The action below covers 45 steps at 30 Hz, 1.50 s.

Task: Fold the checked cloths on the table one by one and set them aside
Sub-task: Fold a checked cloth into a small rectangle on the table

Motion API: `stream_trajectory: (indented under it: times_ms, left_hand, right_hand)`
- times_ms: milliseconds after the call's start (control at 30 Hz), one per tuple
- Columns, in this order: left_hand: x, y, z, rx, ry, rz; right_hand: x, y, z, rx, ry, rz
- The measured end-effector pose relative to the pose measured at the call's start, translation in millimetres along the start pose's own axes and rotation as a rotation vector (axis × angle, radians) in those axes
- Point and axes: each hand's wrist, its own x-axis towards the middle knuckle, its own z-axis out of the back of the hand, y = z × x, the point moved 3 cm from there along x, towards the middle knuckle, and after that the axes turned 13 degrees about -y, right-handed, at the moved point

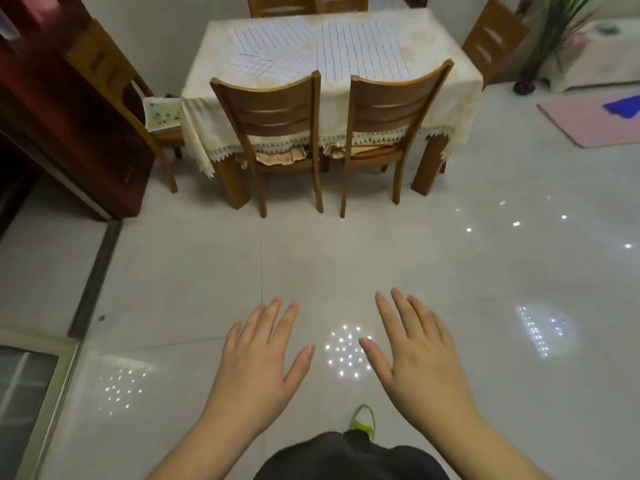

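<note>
I judge nothing folded yet: the checked cloths (322, 50) lie spread flat on the tabletop (440, 39), well ahead beyond two chairs (273, 112). My left hand (258, 365) and right hand (420, 355) hover over the floor, fingers apart, holding nothing.

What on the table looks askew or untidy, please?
The left checked cloth looks rumpled, with a crooked fold at its near corner; the right checked cloth lies flat. Both hands are open and empty, away from the table.
</note>
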Motion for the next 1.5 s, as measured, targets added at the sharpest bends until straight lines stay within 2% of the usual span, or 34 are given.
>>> stream_trajectory:
  times_ms: [167,400,533,833,1067,1267,1367,1500]
  left_hand:
    - [53,-33,-8,-0.011,-0.022,-0.021]
    - [123,-62,-1,0.045,0.056,-0.042]
    - [166,-52,1,0.055,0.059,-0.023]
    - [291,19,2,0.025,0.078,0.051]
    - [395,42,13,0.027,0.114,-0.026]
    - [481,38,12,0.05,0.119,-0.055]
    - [530,29,5,0.075,0.136,-0.062]
    - [600,9,-8,0.1,0.129,-0.064]
  right_hand:
    - [50,-33,-14,0.024,0.032,0.037]
    - [116,-50,-27,-0.005,0.057,0.071]
    - [160,-44,-43,-0.004,0.088,0.076]
    - [298,-13,-84,-0.112,0.155,0.079]
    - [397,6,-91,-0.081,0.167,0.036]
    - [468,-14,-108,-0.04,0.18,-0.001]
    - [509,-33,-123,-0.002,0.238,0.033]
    - [571,-72,-138,-0.016,0.191,0.049]
